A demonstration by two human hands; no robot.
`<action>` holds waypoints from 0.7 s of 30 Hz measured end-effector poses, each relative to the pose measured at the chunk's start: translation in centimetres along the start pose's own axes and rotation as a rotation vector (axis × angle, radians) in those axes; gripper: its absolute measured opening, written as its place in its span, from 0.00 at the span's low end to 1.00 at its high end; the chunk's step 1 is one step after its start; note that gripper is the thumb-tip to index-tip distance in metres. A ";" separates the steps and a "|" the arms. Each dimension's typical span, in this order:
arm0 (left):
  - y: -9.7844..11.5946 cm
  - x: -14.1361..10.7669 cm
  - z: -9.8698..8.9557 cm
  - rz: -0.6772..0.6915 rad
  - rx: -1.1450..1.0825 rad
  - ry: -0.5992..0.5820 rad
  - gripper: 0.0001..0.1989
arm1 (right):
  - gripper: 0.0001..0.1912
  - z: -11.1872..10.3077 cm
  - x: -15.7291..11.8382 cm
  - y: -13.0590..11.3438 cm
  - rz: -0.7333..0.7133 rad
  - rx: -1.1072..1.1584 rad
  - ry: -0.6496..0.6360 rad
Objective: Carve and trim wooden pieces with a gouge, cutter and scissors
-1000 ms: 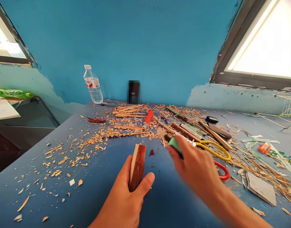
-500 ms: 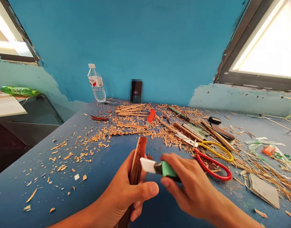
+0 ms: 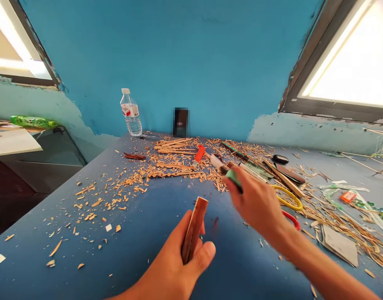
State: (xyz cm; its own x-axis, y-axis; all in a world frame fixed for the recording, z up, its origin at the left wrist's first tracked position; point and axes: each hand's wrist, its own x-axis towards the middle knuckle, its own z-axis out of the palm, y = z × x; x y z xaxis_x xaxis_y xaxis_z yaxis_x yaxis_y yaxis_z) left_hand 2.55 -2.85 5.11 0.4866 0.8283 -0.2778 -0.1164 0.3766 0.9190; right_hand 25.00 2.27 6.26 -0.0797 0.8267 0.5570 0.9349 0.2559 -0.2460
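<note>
My left hand [image 3: 185, 254] is closed round a flat strip of dark reddish-brown wood [image 3: 196, 227], its pale-edged end pointing up and away from me. My right hand [image 3: 257, 196] grips a utility knife [image 3: 233, 177] by its green and black handle. The knife's pale blade, smeared by motion, points up and left, apart from the wood. Below my right hand a small dark shaving, also blurred, shows over the blue table [image 3: 141, 233]. Scissors with yellow and red handles [image 3: 288, 198] lie partly hidden behind my right hand and wrist.
Wood shavings [image 3: 125, 183] and carved sticks [image 3: 175, 146] cover the table's back, around a red-handled tool [image 3: 200, 153]. A water bottle [image 3: 132, 114] stands at the back left. On the right lie wooden strips [image 3: 285, 179], a black oval object [image 3: 280, 159] and folded sandpaper-like sheet [image 3: 339, 246].
My right hand has swung the knife forward and right, off the wood. The strip in my left hand has shifted slightly right and lower. A dark shaving has come into view.
</note>
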 end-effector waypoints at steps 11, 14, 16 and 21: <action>3.4 2.2 -2.8 -0.187 -0.598 -0.437 0.16 | 0.16 -2.3 -1.8 1.5 0.018 0.277 -0.254; 2.8 2.1 -2.6 -0.227 -0.546 -0.349 0.20 | 0.11 -2.9 -2.9 -1.0 -0.082 0.392 -0.284; 2.5 1.8 -2.5 -0.279 -0.466 -0.300 0.24 | 0.08 -3.1 -3.6 -2.3 -0.155 0.364 -0.304; 2.5 0.4 -2.3 -0.163 -0.275 -0.228 0.33 | 0.06 -2.4 -4.7 -3.7 -0.235 0.259 -0.360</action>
State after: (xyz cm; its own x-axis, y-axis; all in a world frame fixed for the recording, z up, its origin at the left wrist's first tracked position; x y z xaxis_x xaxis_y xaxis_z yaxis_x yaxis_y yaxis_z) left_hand 0.51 -0.61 6.67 0.6942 0.6464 -0.3165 -0.2341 0.6187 0.7500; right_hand 22.81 -3.80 6.47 -0.4346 0.8407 0.3230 0.7646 0.5340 -0.3610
